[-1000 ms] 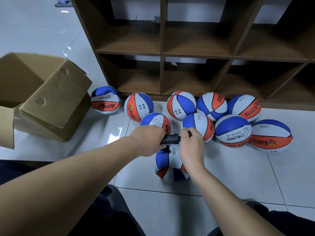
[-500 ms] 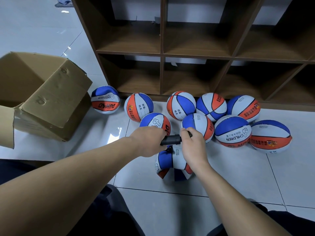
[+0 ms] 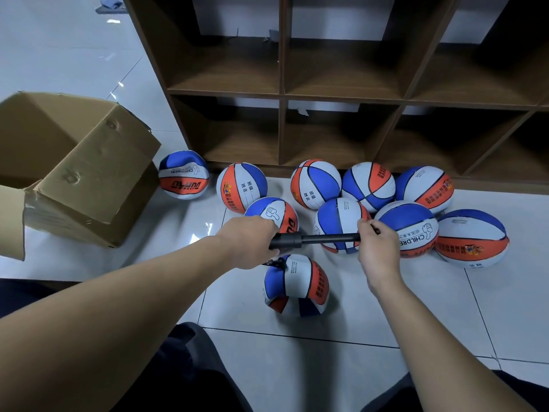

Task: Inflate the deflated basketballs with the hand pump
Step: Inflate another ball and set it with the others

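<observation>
Cardboard box (image 3: 80, 173) left, basketballs (image 3: 368, 185) before shelf unit (image 3: 282, 93), one ball (image 3: 297, 285) nearest

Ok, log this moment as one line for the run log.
step: pumping | left hand: grips pump barrel | right hand: grips handle, rod extended | ball: on floor, partly deflated

I see my left hand (image 3: 252, 237) gripping the black hand pump (image 3: 315, 239) by its barrel, my right hand (image 3: 375, 248) gripping the handle end, rod drawn out. Below, a half-flat basketball (image 3: 297, 285) sits on the tiled floor (image 3: 341, 367) (creased underneath). Other balls crowd the wooden shelf (image 3: 341, 93); a cardboard box (image 3: 80, 171) stands left.
</observation>
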